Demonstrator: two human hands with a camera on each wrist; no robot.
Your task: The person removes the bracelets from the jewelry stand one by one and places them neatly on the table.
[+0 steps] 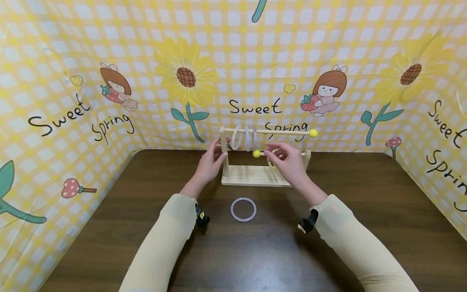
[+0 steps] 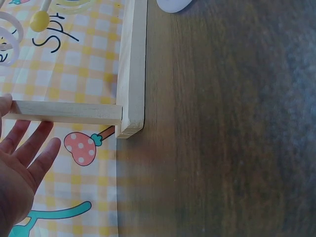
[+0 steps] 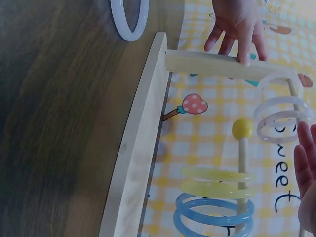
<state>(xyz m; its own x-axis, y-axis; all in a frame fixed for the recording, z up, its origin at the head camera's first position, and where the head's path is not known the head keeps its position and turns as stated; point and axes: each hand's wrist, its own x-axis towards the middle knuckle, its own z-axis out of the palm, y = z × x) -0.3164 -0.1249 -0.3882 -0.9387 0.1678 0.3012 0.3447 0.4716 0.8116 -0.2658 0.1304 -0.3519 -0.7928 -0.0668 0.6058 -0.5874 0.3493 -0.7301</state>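
A pale wooden rack (image 1: 255, 175) with two rods stands on the table. My left hand (image 1: 210, 162) grips its left post (image 2: 69, 112), thumb on the near side, fingers behind. Several pale rings, white to light purple (image 3: 281, 106), hang on the upper rod (image 1: 284, 132). My right hand (image 1: 289, 162) is just right of them, in front of the lower rod, fingers extended with no ring visible between them. In the right wrist view, its fingertips lie close to the nearest ring; whether they touch cannot be told. Yellow rings (image 3: 212, 188) and blue rings (image 3: 215, 217) hang on the lower rod.
A loose light purple ring (image 1: 243, 209) lies flat on the dark wooden table (image 1: 233, 251) in front of the rack. Each rod ends in a yellow ball (image 1: 313, 133). A checked yellow cloth (image 1: 233, 73) hangs behind and at both sides.
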